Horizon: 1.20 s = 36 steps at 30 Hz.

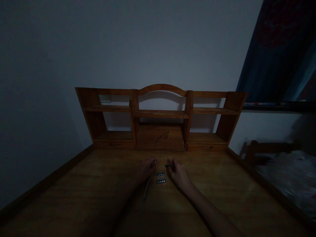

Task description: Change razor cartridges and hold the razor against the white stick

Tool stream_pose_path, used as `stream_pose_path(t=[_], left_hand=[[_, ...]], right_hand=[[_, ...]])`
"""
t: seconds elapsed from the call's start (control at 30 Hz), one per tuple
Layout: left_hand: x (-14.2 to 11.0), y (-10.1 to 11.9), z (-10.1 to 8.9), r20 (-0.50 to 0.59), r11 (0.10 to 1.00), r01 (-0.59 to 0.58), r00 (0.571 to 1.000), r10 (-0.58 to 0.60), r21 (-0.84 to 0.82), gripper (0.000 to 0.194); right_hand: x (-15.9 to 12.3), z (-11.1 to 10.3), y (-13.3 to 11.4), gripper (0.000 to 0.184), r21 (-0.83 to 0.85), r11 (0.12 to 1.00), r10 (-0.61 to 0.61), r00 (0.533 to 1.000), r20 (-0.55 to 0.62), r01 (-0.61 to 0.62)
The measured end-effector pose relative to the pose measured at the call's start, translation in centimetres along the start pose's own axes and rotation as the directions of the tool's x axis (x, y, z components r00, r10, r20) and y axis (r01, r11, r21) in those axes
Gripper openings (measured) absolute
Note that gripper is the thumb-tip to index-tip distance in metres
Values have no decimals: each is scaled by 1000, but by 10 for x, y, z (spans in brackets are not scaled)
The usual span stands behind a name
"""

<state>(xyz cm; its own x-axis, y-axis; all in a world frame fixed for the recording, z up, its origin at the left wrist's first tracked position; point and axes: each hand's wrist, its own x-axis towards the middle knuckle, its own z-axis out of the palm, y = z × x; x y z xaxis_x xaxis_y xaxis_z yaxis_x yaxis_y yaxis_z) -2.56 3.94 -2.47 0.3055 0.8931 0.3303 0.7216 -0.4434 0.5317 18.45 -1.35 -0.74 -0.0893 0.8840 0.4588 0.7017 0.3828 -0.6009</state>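
Observation:
The room is dim. My left hand (pixel 146 168) rests on the wooden desk (pixel 74 191) and pinches one end of a thin pale cable (pixel 148 186) that trails back toward me. My right hand (pixel 178 173) lies a little to the right, its fingertips closed on a small dark piece (pixel 167 165). Between the two hands lie two small dark strips with pale marks (pixel 160 177), one behind the other, flat on the desk.
A wooden shelf unit (pixel 160 113) with several open compartments stands at the desk's back edge against a plain wall. A raised rim runs along both desk sides. To the right are a bed (pixel 291 177) with pale bedding and a dark curtain (pixel 278 52).

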Motion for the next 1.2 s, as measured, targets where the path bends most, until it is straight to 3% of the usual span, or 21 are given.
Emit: stream_pose_path(t=[0.27,0.93,1.2], left_hand=[[0,-1,2,-4,999,32,999,-32,-19,27],[0,-3,3,-34,999,-32,999,33,30,26],[1,-7,4,-56,999,-37,998,36,-24,26]], right_hand=[[0,5,7,4,4,1000,-10,1000,12,9],[0,3,7,8,-7,1000,9,999,38,-8],[0,3,6,4,-23,1000,4,999,52,-3]])
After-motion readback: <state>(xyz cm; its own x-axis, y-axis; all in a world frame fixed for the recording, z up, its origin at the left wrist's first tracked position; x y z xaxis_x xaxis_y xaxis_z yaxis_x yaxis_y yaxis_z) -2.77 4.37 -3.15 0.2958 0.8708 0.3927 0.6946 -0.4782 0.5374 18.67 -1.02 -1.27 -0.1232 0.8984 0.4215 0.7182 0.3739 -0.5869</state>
